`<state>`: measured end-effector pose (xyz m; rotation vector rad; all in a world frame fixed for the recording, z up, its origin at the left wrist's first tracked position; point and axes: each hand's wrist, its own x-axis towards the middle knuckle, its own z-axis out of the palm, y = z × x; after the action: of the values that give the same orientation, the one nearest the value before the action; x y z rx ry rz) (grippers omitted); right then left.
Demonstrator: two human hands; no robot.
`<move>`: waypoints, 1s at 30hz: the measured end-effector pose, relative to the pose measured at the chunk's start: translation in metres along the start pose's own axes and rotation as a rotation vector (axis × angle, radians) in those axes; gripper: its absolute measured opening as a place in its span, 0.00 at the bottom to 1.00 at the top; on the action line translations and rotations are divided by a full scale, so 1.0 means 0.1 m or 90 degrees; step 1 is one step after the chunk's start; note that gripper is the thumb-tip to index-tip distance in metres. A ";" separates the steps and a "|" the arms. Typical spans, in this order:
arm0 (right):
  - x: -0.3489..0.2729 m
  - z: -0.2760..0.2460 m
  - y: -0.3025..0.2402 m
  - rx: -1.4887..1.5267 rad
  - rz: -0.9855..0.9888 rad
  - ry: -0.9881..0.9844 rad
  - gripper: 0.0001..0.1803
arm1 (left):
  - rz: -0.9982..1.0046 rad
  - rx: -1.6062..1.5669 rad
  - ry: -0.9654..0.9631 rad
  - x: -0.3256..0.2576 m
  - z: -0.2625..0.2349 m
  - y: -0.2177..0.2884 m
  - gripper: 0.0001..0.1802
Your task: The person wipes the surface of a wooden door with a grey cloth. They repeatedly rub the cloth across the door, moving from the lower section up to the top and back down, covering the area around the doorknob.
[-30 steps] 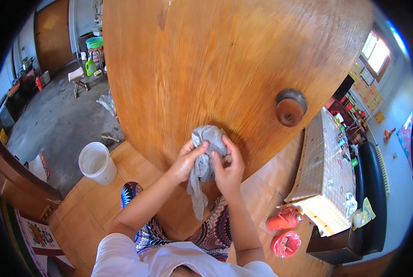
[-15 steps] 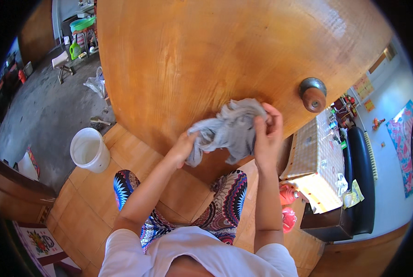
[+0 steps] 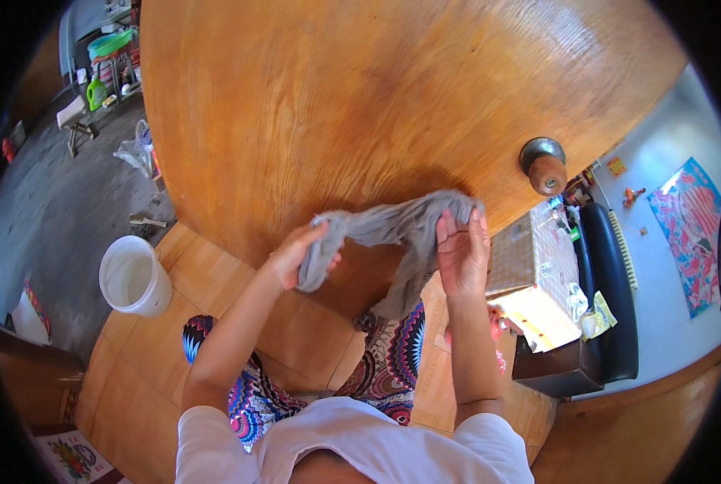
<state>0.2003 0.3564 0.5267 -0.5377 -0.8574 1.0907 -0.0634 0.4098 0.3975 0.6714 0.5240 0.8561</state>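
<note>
Hands stretch a grey cloth (image 3: pixel 393 230) in front of a wooden door (image 3: pixel 336 105): the left hand (image 3: pixel 296 256) bunches one end in a closed fist, while the right hand (image 3: pixel 461 252), fingers upright and palm toward the wearer, pinches the other end (a loose tail hangs between the forearms). Both arms rise from the lower edge. A round doorknob (image 3: pixel 544 165) sits up and to the right of the cloth; a white bucket (image 3: pixel 135 277) stands on the floor, left.
</note>
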 end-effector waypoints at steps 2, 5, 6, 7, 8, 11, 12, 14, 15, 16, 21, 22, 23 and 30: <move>0.06 0.26 0.04 -0.106 -0.218 -0.001 0.14 | -0.027 0.038 -0.059 -0.02 0.07 -0.14 0.26; 0.24 0.10 0.01 -0.608 -0.439 0.001 0.14 | -0.009 0.235 -0.191 0.09 -0.02 -0.50 0.38; 0.31 -0.02 -0.04 -0.867 -0.523 0.022 0.16 | 0.025 0.339 -0.242 0.10 0.02 -0.56 0.43; 0.33 0.33 -0.12 -1.166 -0.703 -0.019 0.22 | 0.043 0.397 -0.286 0.04 0.07 -0.53 0.48; 0.32 0.36 -0.06 -1.104 -0.335 0.026 0.26 | 0.017 0.413 -0.315 0.03 0.11 -0.55 0.48; 0.81 0.52 -0.17 -1.215 -0.677 -0.110 0.28 | -0.003 0.395 -0.355 0.08 0.17 -0.56 0.44; 1.02 0.49 -0.12 -1.125 -0.615 -0.093 0.28 | 0.016 0.343 -0.340 0.09 0.15 -0.62 0.40; 1.07 1.13 -0.38 -1.016 -0.583 -0.105 0.28 | 0.053 0.236 -0.302 0.10 0.11 -0.69 0.33; 1.12 1.11 -0.37 -0.952 -0.636 -0.124 0.28 | 0.107 0.198 -0.283 0.06 0.19 -0.64 0.27; 0.98 1.12 -0.29 -0.861 -0.443 -0.100 0.27 | 0.111 0.222 -0.278 0.04 0.14 -0.64 0.26; 0.82 0.84 -0.09 -1.254 -0.755 -0.201 0.18 | 0.181 0.269 -0.223 0.02 0.05 -0.60 0.19; 0.85 0.94 -0.21 -1.196 -0.829 -0.199 0.15 | 0.164 0.261 -0.221 -0.01 0.00 -0.61 0.19; 1.06 1.03 -0.30 -1.227 -0.837 -0.157 0.16 | 0.169 0.263 -0.200 0.02 -0.06 -0.66 0.17; 1.08 0.82 -0.14 -1.100 -0.888 -0.117 0.19 | 0.179 0.082 -0.041 -0.01 -0.19 -0.67 0.22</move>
<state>0.1629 0.4482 0.6203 -0.9191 -1.7915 -1.1317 -0.0428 0.3839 0.3365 0.9022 0.4352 1.0663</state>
